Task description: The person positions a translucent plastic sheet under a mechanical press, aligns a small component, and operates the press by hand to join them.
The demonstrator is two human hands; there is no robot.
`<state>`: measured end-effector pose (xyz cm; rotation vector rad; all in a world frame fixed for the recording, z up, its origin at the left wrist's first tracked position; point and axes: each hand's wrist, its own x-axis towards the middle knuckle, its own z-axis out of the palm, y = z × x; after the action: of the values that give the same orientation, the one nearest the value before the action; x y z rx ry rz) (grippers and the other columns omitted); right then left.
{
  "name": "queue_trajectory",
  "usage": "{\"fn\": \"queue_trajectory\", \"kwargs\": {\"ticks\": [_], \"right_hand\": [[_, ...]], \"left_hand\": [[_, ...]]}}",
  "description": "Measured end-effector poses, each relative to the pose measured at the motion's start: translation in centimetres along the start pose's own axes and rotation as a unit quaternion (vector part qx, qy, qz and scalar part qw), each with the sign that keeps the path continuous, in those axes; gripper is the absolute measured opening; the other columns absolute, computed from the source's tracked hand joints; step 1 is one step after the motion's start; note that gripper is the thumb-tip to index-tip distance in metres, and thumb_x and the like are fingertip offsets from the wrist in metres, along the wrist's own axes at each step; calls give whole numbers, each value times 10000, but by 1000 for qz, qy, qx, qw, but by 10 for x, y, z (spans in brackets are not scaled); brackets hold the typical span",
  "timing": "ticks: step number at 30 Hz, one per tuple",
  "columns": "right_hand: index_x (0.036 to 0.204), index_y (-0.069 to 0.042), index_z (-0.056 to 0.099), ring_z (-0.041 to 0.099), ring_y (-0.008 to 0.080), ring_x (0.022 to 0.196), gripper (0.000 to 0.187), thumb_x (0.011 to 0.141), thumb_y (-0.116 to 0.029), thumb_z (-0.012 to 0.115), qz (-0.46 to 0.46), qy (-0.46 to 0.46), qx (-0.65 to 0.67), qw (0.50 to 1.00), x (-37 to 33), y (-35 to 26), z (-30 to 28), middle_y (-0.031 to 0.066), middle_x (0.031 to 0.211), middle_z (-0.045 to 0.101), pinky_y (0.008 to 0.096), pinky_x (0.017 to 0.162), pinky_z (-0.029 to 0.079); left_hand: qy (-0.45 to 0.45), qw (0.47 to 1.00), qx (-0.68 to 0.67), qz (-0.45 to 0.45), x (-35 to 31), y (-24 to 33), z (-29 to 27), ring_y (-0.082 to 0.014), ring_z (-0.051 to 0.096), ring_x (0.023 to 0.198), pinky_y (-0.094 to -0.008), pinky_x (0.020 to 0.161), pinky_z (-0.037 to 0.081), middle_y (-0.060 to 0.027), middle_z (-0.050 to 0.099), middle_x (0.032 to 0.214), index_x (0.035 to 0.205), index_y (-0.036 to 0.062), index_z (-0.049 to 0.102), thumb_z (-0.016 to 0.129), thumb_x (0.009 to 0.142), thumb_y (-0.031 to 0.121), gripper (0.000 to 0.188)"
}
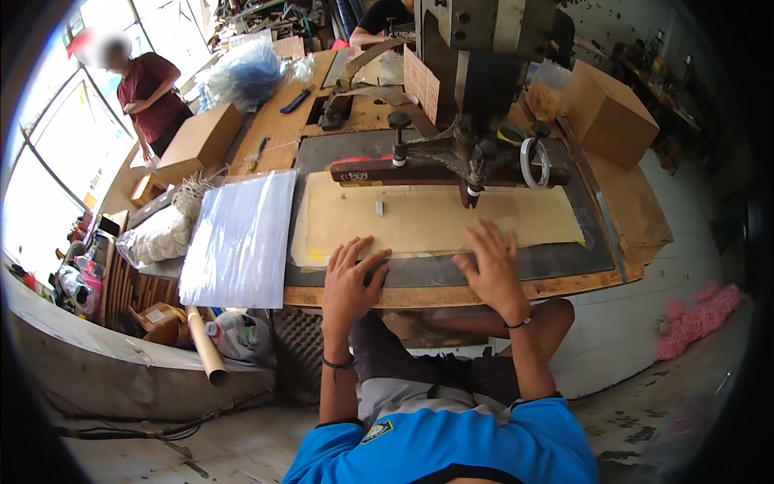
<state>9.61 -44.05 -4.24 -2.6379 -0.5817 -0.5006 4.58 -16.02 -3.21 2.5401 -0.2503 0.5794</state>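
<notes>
A long cream-coloured sheet (508, 211) lies on a dark grey mat (427, 273), with strips of yellow tape at some corners. My left hand (348, 281) rests at the near edge of the sheet, fingers spread. My right hand (493, 273) is farther right over the near part of the sheet, its fingers apart and slightly blurred; neither hand holds anything. On the sheet sits a small whitish block (380, 208). Just beyond, a dark metal bar (451, 175) hangs beneath the press head (496, 89), with a white ring (534, 164) at its right end.
Left of the mat lies a stack of clear plastic sheets (238, 242), overhanging the table edge. Cardboard boxes (610, 113) stand at the right and at the far left (200, 143). A person in a maroon shirt (153, 97) stands beyond; another person's arm (367, 36) shows behind the press.
</notes>
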Motion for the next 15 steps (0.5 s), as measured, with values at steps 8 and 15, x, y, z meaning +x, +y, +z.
{"fn": "queue_trajectory", "kwargs": {"ticks": [8, 15], "right_hand": [[1554, -239, 456, 272, 363, 1540, 632, 1029, -589, 468, -66, -114, -26, 991, 5, 29, -4, 131, 1659, 334, 596, 1258, 131], [1595, -161, 377, 208, 386, 1560, 720, 1034, -609, 434, -42, -175, -43, 983, -40, 6, -32, 174, 1684, 254, 613, 1253, 88]], "left_hand": [[-2, 1000, 8, 5, 1, 1, 3, -331, 522, 1363, -484, 1190, 346, -123, 624, 1382, 1265, 172, 719, 687, 949, 242, 325], [5, 1000, -4, 10, 2, 3, 4, -349, 529, 1352, -481, 1169, 363, -121, 626, 1384, 1263, 125, 716, 718, 915, 221, 361]]}}
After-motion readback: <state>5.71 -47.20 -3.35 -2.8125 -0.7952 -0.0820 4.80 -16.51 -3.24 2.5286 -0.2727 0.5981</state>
